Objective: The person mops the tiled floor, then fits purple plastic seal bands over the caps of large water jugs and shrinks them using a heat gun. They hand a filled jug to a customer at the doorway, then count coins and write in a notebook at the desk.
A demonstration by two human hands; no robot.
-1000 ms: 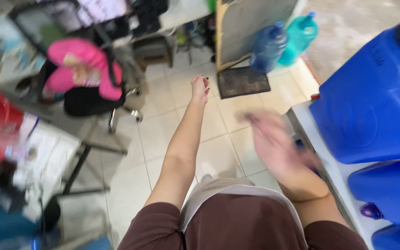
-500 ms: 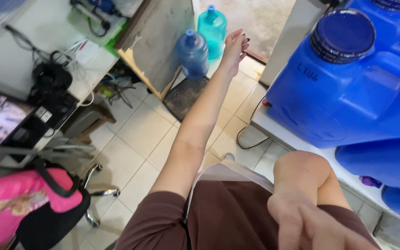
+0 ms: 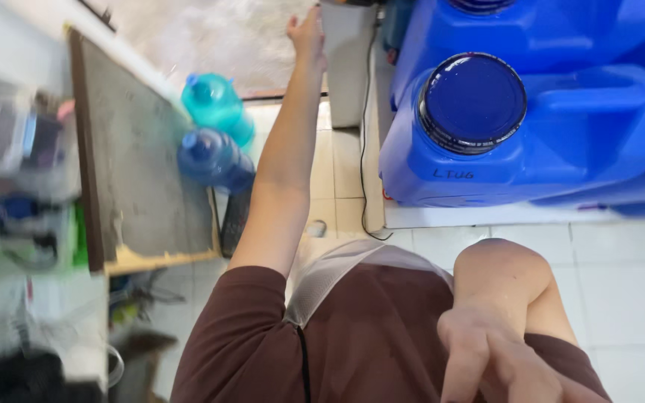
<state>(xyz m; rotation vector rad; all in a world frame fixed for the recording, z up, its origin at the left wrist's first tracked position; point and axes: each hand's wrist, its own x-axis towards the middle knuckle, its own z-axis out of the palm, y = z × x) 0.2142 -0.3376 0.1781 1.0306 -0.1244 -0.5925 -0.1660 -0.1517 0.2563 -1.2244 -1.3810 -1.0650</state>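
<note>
Reaching out with the left hand (image 3: 306, 33) while the right hand (image 3: 487, 351) hangs close to the camera.

The person stretches the left arm forward, its fingers loosely spread near a pale post (image 3: 346, 60), holding nothing. The right hand, fingers open and pointing down, is empty too. A big blue jug (image 3: 531, 134) with a round dark lid (image 3: 472, 102) sits untouched on the white ledge (image 3: 502, 215) to the right; two water bottles (image 3: 214, 138) stand on the floor. No handling has begun.
</note>
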